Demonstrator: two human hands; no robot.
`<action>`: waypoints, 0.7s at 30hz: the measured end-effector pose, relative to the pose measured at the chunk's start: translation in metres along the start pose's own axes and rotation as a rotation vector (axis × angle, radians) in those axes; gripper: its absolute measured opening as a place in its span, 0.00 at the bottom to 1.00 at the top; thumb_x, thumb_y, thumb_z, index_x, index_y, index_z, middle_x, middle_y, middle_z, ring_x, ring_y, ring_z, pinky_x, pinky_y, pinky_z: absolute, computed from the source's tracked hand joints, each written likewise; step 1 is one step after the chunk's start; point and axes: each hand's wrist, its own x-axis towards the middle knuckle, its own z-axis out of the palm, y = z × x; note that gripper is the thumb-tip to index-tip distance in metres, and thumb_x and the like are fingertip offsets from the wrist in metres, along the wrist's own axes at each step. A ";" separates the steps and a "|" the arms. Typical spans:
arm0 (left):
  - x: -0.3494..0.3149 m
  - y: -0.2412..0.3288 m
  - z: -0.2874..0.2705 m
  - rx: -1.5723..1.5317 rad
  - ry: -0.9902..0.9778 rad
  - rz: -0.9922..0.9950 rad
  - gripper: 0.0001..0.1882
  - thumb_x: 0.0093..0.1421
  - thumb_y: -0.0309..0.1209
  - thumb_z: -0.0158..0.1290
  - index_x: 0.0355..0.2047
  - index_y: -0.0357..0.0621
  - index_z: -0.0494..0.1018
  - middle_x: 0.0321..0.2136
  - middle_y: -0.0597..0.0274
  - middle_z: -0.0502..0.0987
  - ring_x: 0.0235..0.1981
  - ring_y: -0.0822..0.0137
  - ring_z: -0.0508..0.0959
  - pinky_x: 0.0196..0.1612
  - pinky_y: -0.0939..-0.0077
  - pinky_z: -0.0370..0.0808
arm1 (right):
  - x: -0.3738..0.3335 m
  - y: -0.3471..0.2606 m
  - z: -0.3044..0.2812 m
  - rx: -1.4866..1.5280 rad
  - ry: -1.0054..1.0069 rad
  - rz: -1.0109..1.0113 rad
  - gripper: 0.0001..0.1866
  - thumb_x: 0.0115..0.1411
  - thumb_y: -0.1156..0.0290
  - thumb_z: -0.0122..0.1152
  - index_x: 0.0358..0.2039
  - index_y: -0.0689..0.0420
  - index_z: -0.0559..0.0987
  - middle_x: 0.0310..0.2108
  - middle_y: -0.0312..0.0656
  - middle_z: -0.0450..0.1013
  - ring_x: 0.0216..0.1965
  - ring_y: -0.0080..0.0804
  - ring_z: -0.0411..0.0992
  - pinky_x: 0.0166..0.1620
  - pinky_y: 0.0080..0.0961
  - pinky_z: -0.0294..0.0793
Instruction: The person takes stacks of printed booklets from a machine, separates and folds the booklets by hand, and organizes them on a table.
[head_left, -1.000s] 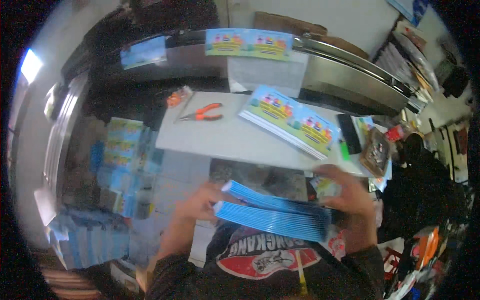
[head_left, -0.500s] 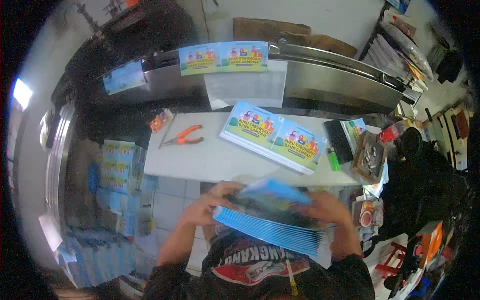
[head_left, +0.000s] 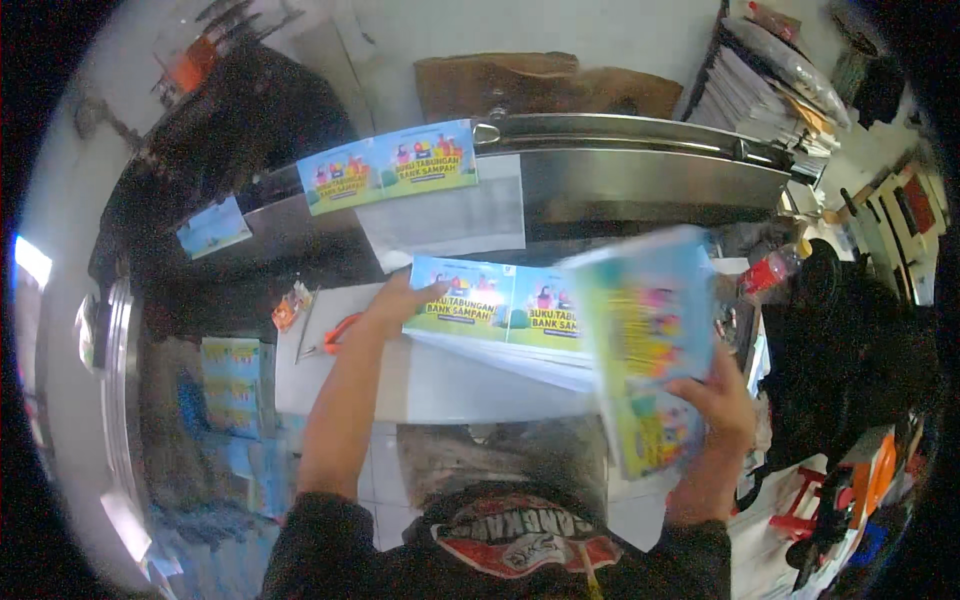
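At the table's middle, my left hand [head_left: 398, 300] is closed on the left end of a printed sheet [head_left: 462, 300], thumb on top. This blue and green sheet with cartoon figures lies turned against the stack of sheets [head_left: 520, 362] beneath it. My right hand [head_left: 725, 405] grips a bundle of similar printed booklets [head_left: 650, 320], held upright and blurred by motion. That bundle covers the right part of the sheet and stack.
Orange-handled pliers [head_left: 343, 335] lie on the white table [head_left: 440, 392], partly behind my left forearm. A metal rail [head_left: 640, 135] behind carries a two-panel sheet [head_left: 390, 168]. More stacked prints [head_left: 232, 375] stand at left. A bottle [head_left: 772, 270] is at right.
Both hands have moved forward from near my body to the table. My left hand has taken hold of the top sheet; the fanned booklets have swung upright in my right hand.
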 end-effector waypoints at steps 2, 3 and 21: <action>-0.001 0.001 0.004 -0.046 -0.007 0.041 0.23 0.57 0.36 0.60 0.50 0.37 0.72 0.43 0.58 0.78 0.41 0.69 0.76 0.46 0.72 0.72 | 0.060 -0.009 0.021 -0.346 -0.437 -0.003 0.37 0.48 0.70 0.70 0.58 0.60 0.66 0.47 0.45 0.74 0.47 0.31 0.73 0.52 0.32 0.72; -0.002 -0.002 0.004 -0.048 0.003 0.035 0.23 0.57 0.36 0.60 0.50 0.37 0.72 0.43 0.58 0.78 0.41 0.69 0.76 0.46 0.72 0.72 | 0.087 -0.019 0.045 -0.452 -0.551 0.007 0.37 0.47 0.65 0.71 0.57 0.60 0.66 0.46 0.47 0.75 0.46 0.35 0.74 0.51 0.33 0.72; -0.081 -0.059 0.044 0.158 0.506 0.380 0.38 0.52 0.38 0.63 0.56 0.31 0.60 0.50 0.39 0.68 0.51 0.49 0.70 0.53 0.59 0.68 | 0.240 0.048 0.157 -1.093 -1.079 0.191 0.35 0.32 0.47 0.77 0.41 0.53 0.82 0.37 0.45 0.80 0.38 0.40 0.78 0.44 0.34 0.74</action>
